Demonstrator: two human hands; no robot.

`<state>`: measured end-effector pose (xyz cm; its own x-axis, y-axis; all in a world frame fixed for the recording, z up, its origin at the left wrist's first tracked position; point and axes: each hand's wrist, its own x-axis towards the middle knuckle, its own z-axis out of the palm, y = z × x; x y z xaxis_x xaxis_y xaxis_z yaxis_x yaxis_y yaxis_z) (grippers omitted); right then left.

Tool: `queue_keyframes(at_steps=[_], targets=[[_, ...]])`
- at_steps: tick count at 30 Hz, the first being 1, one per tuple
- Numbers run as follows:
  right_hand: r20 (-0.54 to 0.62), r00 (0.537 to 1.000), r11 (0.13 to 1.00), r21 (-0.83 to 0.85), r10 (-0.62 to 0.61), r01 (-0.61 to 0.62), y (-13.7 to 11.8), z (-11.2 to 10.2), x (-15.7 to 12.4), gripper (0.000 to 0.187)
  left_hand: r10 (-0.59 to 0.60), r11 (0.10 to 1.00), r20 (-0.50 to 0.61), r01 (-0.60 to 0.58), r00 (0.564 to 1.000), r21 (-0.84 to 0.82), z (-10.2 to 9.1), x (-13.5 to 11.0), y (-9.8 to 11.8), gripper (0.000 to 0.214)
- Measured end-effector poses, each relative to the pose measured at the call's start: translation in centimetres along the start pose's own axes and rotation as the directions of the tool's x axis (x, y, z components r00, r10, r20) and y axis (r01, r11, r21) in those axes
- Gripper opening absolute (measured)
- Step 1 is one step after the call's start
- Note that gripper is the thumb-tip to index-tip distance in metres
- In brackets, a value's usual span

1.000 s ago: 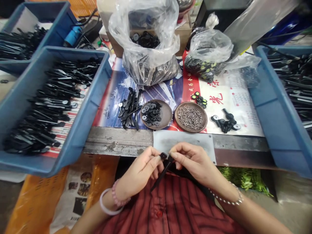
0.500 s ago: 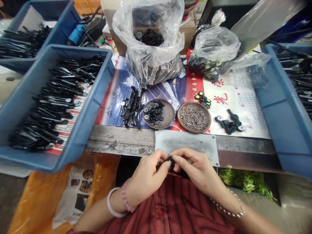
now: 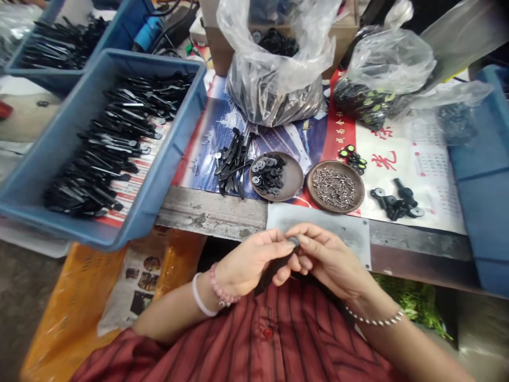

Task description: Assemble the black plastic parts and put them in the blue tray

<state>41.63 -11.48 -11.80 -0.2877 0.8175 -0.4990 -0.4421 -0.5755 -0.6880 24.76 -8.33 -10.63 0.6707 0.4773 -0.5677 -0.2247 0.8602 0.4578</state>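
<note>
Your left hand [image 3: 258,260] has a pinch grip on the black part [image 3: 293,242], thumb up near its small round end. Your right hand [image 3: 330,257] grasps the same end, thumb and fingertips on it. Fingers hide most of it; can't tell how its pieces fit together.

Part sits between both hands, in front of your striped shirt [image 3: 274,329], just off the near edge of the metal plate [image 3: 286,213].

Beyond the plate: shallow dish [image 3: 296,178] of black discs, and touching or nearly so on its right, wooden dish [image 3: 338,209] of small metal pins, maybe screws, too small to tell. Loose black strips [image 3: 234,164] lie left of the dishes; black-and-green discs [image 3: 353,158] just behind the pin dish; round-headed black pieces [image 3: 397,202] to its right. Blue bin [image 3: 169,159] on your left holds rows of black strips.
</note>
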Motion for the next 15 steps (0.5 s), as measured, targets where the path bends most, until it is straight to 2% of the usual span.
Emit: queue_keyframes(at_steps=[3, 7, 15], targets=[[-0.01, 1.0, 1.0, 0.004, 0.001, -0.001, -1.1, 0.2, 0.5, 0.034, 0.006, 0.996, -0.014, -0.008, 1.0, -0.087, 0.4, 0.3, 0.4, 0.031], [0.016, 0.999, 0.999, -0.026, -0.032, 0.032, -2.0, 0.2, 0.8, 0.033, 0.0, 0.997, 0.004, 0.001, 1.0, -0.073, 1.1, 0.5, 1.1, 0.026], [-0.012, 0.996, 0.997, -0.001, -0.083, 0.083, -0.8, 0.6, 0.7, 0.035, 0.053, 0.999, 0.008, -0.053, 0.999, -0.015, 1.3, 0.2, 0.9, 0.027]])
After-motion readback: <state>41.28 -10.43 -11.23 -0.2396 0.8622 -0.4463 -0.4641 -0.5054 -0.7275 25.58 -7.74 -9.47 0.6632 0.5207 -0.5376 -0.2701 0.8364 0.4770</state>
